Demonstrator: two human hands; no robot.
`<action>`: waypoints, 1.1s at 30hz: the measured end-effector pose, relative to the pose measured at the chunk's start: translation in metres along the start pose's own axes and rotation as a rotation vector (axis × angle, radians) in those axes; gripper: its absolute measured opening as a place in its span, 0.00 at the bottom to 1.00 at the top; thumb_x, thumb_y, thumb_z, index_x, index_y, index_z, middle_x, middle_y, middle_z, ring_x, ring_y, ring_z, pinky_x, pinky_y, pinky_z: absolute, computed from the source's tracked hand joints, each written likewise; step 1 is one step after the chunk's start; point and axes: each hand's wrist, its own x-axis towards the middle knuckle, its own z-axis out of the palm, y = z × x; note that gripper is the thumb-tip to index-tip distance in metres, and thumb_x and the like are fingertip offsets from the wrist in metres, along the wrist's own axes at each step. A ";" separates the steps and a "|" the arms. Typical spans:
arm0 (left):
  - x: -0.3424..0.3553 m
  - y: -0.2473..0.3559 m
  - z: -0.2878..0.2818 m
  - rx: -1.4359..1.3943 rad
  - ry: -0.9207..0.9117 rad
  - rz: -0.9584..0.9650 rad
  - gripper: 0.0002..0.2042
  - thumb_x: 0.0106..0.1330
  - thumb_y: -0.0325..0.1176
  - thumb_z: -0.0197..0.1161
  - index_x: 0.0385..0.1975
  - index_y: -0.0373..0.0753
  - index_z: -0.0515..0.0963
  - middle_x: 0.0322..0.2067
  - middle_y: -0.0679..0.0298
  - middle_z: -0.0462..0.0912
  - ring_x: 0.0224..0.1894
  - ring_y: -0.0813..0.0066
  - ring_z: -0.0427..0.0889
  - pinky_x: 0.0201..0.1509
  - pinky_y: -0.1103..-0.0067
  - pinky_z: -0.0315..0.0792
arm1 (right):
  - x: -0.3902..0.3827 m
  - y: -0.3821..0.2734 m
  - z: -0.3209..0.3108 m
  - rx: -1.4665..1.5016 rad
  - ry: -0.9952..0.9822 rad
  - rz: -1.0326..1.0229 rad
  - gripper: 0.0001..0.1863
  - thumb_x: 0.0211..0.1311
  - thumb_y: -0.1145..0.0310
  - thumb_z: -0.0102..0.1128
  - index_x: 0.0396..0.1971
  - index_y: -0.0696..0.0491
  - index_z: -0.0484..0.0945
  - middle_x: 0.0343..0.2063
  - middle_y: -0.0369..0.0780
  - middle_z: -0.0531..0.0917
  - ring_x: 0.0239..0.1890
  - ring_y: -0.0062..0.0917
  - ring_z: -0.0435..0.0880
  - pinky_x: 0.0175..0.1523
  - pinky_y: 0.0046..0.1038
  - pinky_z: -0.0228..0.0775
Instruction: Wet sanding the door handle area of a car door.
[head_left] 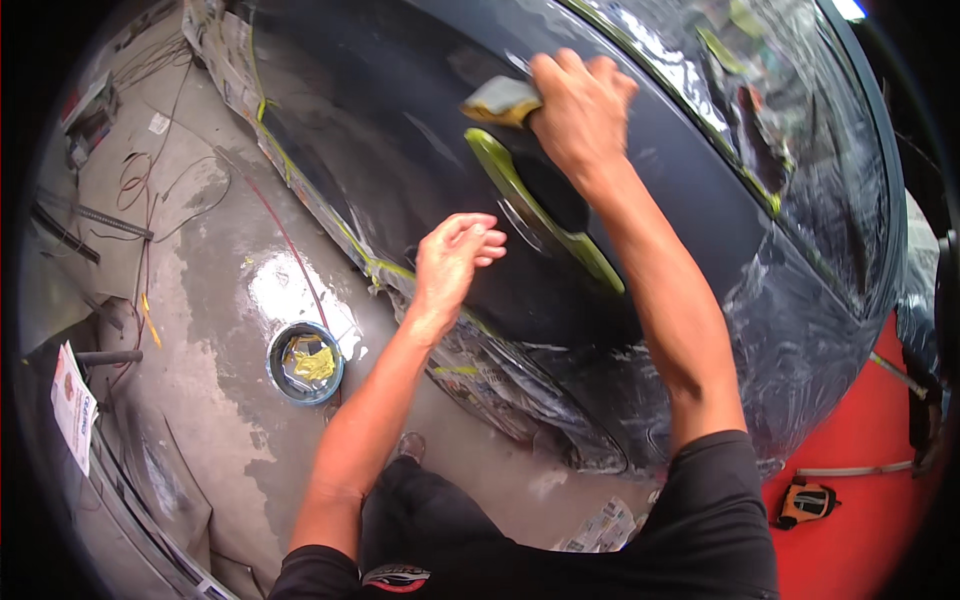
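A dark grey car door (400, 110) fills the upper middle, its surface wet-looking in places. My right hand (583, 112) is closed around a grey-and-yellow sanding pad (502, 102) above the door handle, against the dark panel. The door handle (510, 180) is wrapped in yellow-green masking tape. My left hand (455, 262) is empty, its fingers loosely bent and apart, in front of the lower door just left of the handle. Whether its fingertips touch the panel, I cannot tell.
Plastic film (790, 120) covers the window. Masking paper (500, 390) and tape line the door's lower edge. A blue bucket (305, 362) with yellow pieces inside stands on the wet floor. A red hose (285, 235) crosses the floor; an orange-black object (806, 501) lies at right.
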 end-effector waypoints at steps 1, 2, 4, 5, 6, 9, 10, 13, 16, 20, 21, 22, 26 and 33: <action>-0.011 -0.013 -0.013 0.002 0.030 -0.005 0.15 0.84 0.36 0.60 0.58 0.32 0.82 0.46 0.56 0.92 0.45 0.69 0.92 0.52 0.77 0.83 | -0.009 0.004 -0.004 0.004 -0.007 0.005 0.12 0.58 0.73 0.64 0.42 0.46 0.84 0.41 0.36 0.85 0.48 0.40 0.83 0.53 0.47 0.68; -0.025 -0.026 -0.034 0.005 0.058 -0.012 0.15 0.84 0.36 0.60 0.58 0.32 0.82 0.47 0.55 0.92 0.46 0.70 0.92 0.52 0.77 0.83 | -0.021 0.009 -0.008 0.030 -0.019 -0.008 0.11 0.58 0.73 0.64 0.42 0.46 0.84 0.41 0.36 0.85 0.48 0.40 0.83 0.53 0.47 0.68; -0.063 -0.047 -0.104 0.053 0.200 -0.070 0.15 0.83 0.37 0.62 0.59 0.33 0.82 0.47 0.56 0.92 0.46 0.70 0.92 0.52 0.77 0.83 | -0.058 0.028 -0.034 0.079 -0.076 -0.004 0.10 0.59 0.73 0.65 0.40 0.45 0.83 0.40 0.36 0.84 0.47 0.40 0.82 0.52 0.46 0.69; -0.089 -0.052 -0.142 0.107 0.314 -0.116 0.15 0.83 0.37 0.62 0.59 0.34 0.82 0.47 0.57 0.92 0.44 0.72 0.92 0.50 0.78 0.83 | -0.088 0.045 -0.058 0.113 -0.125 0.009 0.12 0.56 0.75 0.67 0.40 0.45 0.82 0.39 0.35 0.82 0.46 0.39 0.81 0.51 0.44 0.68; -0.116 -0.059 -0.178 0.153 0.419 -0.161 0.15 0.82 0.38 0.62 0.60 0.35 0.82 0.47 0.58 0.92 0.43 0.73 0.91 0.49 0.79 0.83 | -0.120 0.067 -0.076 0.136 -0.130 0.017 0.12 0.53 0.76 0.69 0.37 0.45 0.81 0.37 0.34 0.81 0.45 0.38 0.81 0.50 0.43 0.66; -0.180 -0.089 -0.260 0.143 0.639 -0.284 0.15 0.82 0.36 0.61 0.61 0.35 0.82 0.46 0.60 0.92 0.39 0.77 0.89 0.44 0.82 0.82 | -0.171 0.099 -0.104 0.097 -0.093 0.064 0.11 0.52 0.72 0.73 0.35 0.45 0.83 0.36 0.34 0.82 0.47 0.37 0.82 0.55 0.41 0.65; -0.193 -0.091 -0.264 0.137 0.672 -0.326 0.15 0.82 0.36 0.60 0.61 0.35 0.82 0.46 0.60 0.91 0.38 0.78 0.88 0.42 0.83 0.82 | -0.172 0.101 -0.105 0.082 -0.110 0.071 0.11 0.51 0.71 0.73 0.35 0.45 0.83 0.37 0.34 0.82 0.47 0.37 0.82 0.55 0.40 0.65; -0.183 -0.087 -0.227 0.182 0.558 -0.289 0.14 0.83 0.35 0.59 0.60 0.35 0.81 0.44 0.60 0.91 0.41 0.76 0.89 0.46 0.81 0.82 | -0.110 0.072 -0.068 0.090 -0.097 0.035 0.13 0.54 0.72 0.70 0.40 0.44 0.83 0.38 0.34 0.84 0.48 0.39 0.83 0.55 0.43 0.67; -0.154 -0.074 -0.165 0.223 0.390 -0.270 0.15 0.83 0.34 0.59 0.61 0.32 0.80 0.46 0.58 0.90 0.43 0.74 0.90 0.51 0.78 0.82 | -0.043 0.025 -0.024 0.017 -0.024 0.009 0.14 0.57 0.73 0.66 0.43 0.45 0.84 0.40 0.35 0.84 0.48 0.40 0.83 0.53 0.46 0.69; -0.155 -0.050 -0.165 0.157 0.267 -0.208 0.15 0.83 0.35 0.60 0.60 0.31 0.81 0.47 0.58 0.90 0.44 0.73 0.90 0.53 0.77 0.82 | -0.088 0.051 -0.056 0.123 -0.078 0.007 0.12 0.58 0.74 0.66 0.42 0.45 0.83 0.40 0.35 0.84 0.48 0.41 0.82 0.53 0.45 0.68; -0.162 -0.046 -0.175 0.222 0.291 -0.199 0.15 0.83 0.34 0.60 0.59 0.31 0.81 0.47 0.58 0.90 0.45 0.73 0.89 0.53 0.77 0.82 | -0.119 0.072 -0.073 0.133 -0.132 0.049 0.12 0.58 0.73 0.68 0.41 0.44 0.83 0.39 0.35 0.83 0.48 0.40 0.81 0.54 0.45 0.67; -0.168 -0.043 -0.184 0.285 0.315 -0.190 0.14 0.83 0.34 0.60 0.59 0.31 0.81 0.48 0.58 0.91 0.45 0.73 0.89 0.54 0.77 0.82 | -0.149 0.093 -0.088 0.151 -0.124 0.054 0.13 0.54 0.72 0.71 0.40 0.43 0.83 0.38 0.34 0.81 0.47 0.39 0.81 0.55 0.43 0.66; -0.149 -0.006 -0.177 0.415 0.303 -0.135 0.14 0.82 0.33 0.60 0.59 0.31 0.82 0.48 0.58 0.91 0.47 0.75 0.88 0.56 0.76 0.81 | -0.169 0.110 -0.112 0.135 -0.161 0.070 0.12 0.53 0.70 0.72 0.39 0.43 0.84 0.38 0.33 0.81 0.48 0.37 0.81 0.55 0.42 0.65; -0.023 0.071 -0.014 0.712 0.037 0.566 0.15 0.81 0.31 0.63 0.62 0.34 0.85 0.58 0.61 0.89 0.60 0.75 0.85 0.65 0.77 0.76 | -0.048 0.025 -0.027 0.085 0.001 0.048 0.12 0.59 0.74 0.66 0.43 0.44 0.85 0.39 0.37 0.85 0.48 0.42 0.83 0.53 0.47 0.68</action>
